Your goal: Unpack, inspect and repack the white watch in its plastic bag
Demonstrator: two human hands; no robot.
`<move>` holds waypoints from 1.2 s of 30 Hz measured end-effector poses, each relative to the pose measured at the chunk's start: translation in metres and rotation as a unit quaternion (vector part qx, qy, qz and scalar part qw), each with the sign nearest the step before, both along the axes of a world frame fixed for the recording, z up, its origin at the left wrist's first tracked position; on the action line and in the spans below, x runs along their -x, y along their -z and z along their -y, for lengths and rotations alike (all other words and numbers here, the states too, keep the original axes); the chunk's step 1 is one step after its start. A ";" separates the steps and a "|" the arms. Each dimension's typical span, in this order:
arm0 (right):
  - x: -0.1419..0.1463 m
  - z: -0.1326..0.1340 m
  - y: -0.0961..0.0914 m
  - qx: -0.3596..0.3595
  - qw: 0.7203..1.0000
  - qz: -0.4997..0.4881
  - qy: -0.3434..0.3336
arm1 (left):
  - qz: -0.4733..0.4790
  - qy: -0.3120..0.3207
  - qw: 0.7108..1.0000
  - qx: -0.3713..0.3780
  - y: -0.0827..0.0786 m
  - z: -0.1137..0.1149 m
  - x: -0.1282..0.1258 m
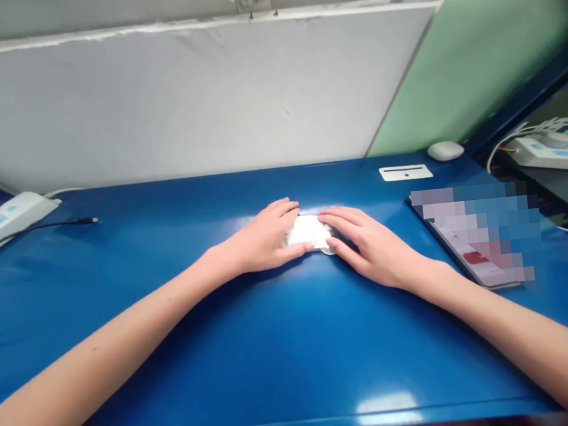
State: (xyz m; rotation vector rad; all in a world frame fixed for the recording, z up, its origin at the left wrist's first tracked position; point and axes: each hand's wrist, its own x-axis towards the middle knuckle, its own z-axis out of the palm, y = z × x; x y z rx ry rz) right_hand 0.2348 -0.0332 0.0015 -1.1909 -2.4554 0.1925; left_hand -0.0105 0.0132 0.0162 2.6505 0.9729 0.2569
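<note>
"Locating the white packet (pixel 308 229) on the bench (pixel 287 353): where does it lie relative to the fingers?"

"It lies flat or nearly so, directly between the left hand (pixel 265 241) and the right hand (pixel 375 248); from the left fingers it is to the right, from the right fingers to the left; glare hides its surface detail."

"State the long axis and the nearer hand."

"The axis appears to run side to side, from one hand toward the other; both ends are partly covered, so this cannot be confirmed; neither hand is clearly nearer, since each sits at its own end."

"Report the fingers."

"Left: thumb along the near edge, fingers together at the far side, a gap between; right: thumb at the near corner, fingers at the far corner, likewise apart; whether either hand pinches the packet cannot be told."

"Surrounding items?"

"A tablet (pixel 474 261) lies beyond the right wrist; a white card (pixel 405 173) and a white case (pixel 445 151) are toward the back right; a black cable (pixel 84 221) and a power strip (pixel 18 215) are at the left, well apart from the packet."
</note>
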 end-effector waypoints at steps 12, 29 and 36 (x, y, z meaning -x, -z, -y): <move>-0.010 -0.008 -0.001 0.015 0.998 0.065 -0.013 | 0.013 -0.049 0.998 -0.028 0.007 0.006 0.031; -0.020 -0.013 -0.008 0.071 0.994 0.064 -0.047 | 0.072 -0.057 0.995 -0.027 0.013 0.003 0.035; -0.024 -0.015 -0.012 0.085 0.993 0.069 -0.042 | 0.068 -0.076 0.993 -0.053 0.014 0.004 0.034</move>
